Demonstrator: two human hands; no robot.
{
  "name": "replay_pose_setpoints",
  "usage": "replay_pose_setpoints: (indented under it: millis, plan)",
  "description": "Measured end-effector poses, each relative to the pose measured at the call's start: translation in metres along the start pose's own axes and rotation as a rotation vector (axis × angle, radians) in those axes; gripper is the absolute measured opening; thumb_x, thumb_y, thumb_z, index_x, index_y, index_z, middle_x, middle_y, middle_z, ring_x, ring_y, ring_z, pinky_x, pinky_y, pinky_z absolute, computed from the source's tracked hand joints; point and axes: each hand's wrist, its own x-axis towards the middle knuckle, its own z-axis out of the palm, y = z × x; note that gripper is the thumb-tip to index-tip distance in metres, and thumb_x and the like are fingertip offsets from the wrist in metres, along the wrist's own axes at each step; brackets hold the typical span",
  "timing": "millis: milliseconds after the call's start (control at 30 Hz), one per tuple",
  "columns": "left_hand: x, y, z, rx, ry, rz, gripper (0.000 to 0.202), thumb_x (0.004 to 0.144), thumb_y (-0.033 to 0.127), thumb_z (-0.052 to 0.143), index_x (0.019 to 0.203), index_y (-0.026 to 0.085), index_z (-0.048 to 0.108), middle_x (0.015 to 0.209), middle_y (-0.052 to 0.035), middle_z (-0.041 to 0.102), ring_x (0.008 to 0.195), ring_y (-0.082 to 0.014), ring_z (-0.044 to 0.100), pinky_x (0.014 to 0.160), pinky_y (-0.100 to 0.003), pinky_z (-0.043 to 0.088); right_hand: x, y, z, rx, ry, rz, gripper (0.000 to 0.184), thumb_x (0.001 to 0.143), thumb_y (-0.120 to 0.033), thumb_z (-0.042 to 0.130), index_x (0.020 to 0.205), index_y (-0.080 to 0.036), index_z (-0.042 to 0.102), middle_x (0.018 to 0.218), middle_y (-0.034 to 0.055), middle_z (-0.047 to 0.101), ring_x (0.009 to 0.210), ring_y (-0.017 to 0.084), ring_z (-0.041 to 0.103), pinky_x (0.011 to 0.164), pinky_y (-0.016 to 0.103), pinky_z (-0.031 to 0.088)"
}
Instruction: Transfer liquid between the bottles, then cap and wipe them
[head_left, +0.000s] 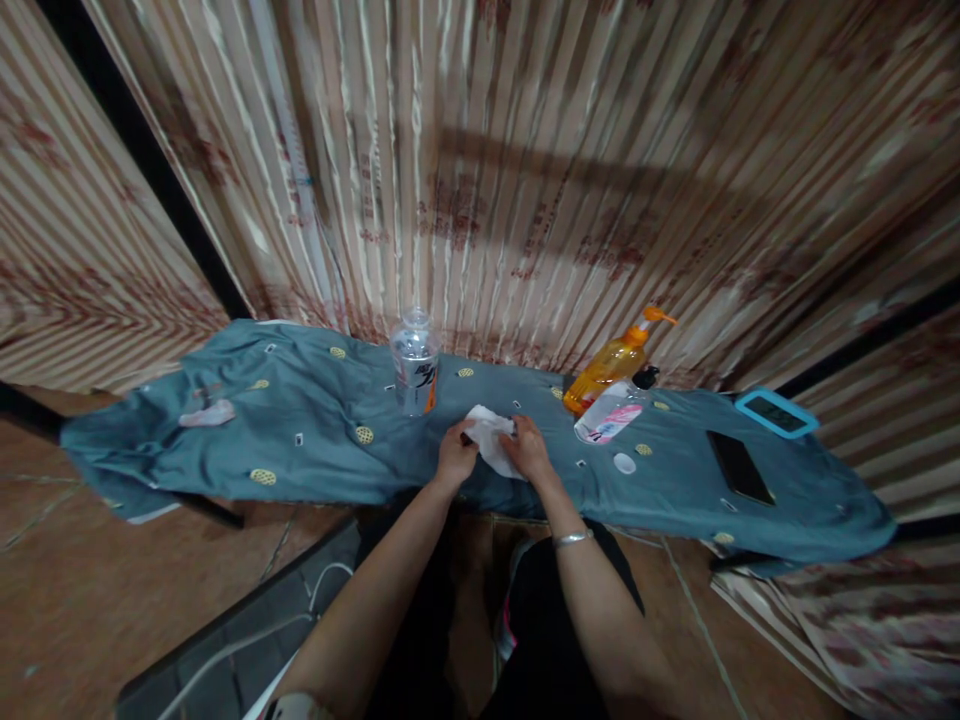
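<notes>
A crumpled white tissue [491,432] is pinched between my two hands, low over the front middle of the cloth-covered table [330,470]. My left hand [456,455] grips its left side, and a small dark bit shows by those fingertips, too small to name. On the other side, my right hand [529,450] has its fingers closed on the tissue's right edge. Behind and left of my hands stands a clear plastic bottle [416,368] with no cap visible. To the right, an orange pump bottle [604,372] and a clear bottle with a black top [611,410] lean at an angle in view.
A small white round cap [624,463] lies before the bottles. Farther right are a black phone [739,467] and a blue-framed digital clock [776,412]. Another crumpled tissue [208,413] rests at the left. A patterned curtain [480,200] hangs behind the table.
</notes>
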Motion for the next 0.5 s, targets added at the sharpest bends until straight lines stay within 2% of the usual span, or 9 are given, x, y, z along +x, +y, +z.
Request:
replay_pose_setpoints:
  millis: [100,267,400,500]
  plan:
    - [-0.001,0.002,-0.007,0.044,0.019,0.044,0.039,0.059,-0.001,0.059,0.092,0.017,0.068,0.098,-0.0061,0.066,0.096,-0.0227,0.065,0.095,-0.043,0.051,0.004,-0.004,0.0,-0.018,-0.02,-0.029,0.043,0.084,-0.02,0.056,0.123,-0.003,0.058,0.133,0.021,0.047,0.128,0.029,0.045,0.109,0.039,0.037]
    - [-0.003,0.002,-0.014,0.076,0.126,0.1,0.047,0.063,0.006,0.065,0.108,0.018,0.061,0.126,-0.0113,0.055,0.128,-0.0296,0.049,0.11,-0.051,0.037,-0.001,-0.011,-0.008,-0.039,-0.02,-0.053,0.054,0.086,-0.022,0.055,0.134,0.003,0.048,0.136,0.0207,0.044,0.13,0.03,0.041,0.112,0.037,0.032]
    - [-0.005,0.001,-0.01,0.065,0.155,0.135,0.05,0.065,0.01,0.067,0.113,0.022,0.058,0.131,-0.0092,0.053,0.133,-0.0286,0.044,0.114,-0.05,0.032,-0.01,-0.014,-0.017,-0.052,-0.023,-0.05,0.054,0.086,-0.024,0.057,0.133,0.003,0.05,0.135,0.0196,0.046,0.131,0.03,0.041,0.112,0.037,0.031]
    - [-0.005,0.001,-0.006,0.056,0.166,0.15,0.052,0.068,0.013,0.066,0.118,0.021,0.055,0.134,-0.01,0.05,0.132,-0.0281,0.045,0.114,-0.048,0.032,-0.016,-0.014,-0.032,-0.05,-0.002,-0.03,0.054,0.087,-0.024,0.058,0.134,0.002,0.049,0.136,0.0169,0.047,0.13,0.027,0.043,0.113,0.033,0.031]
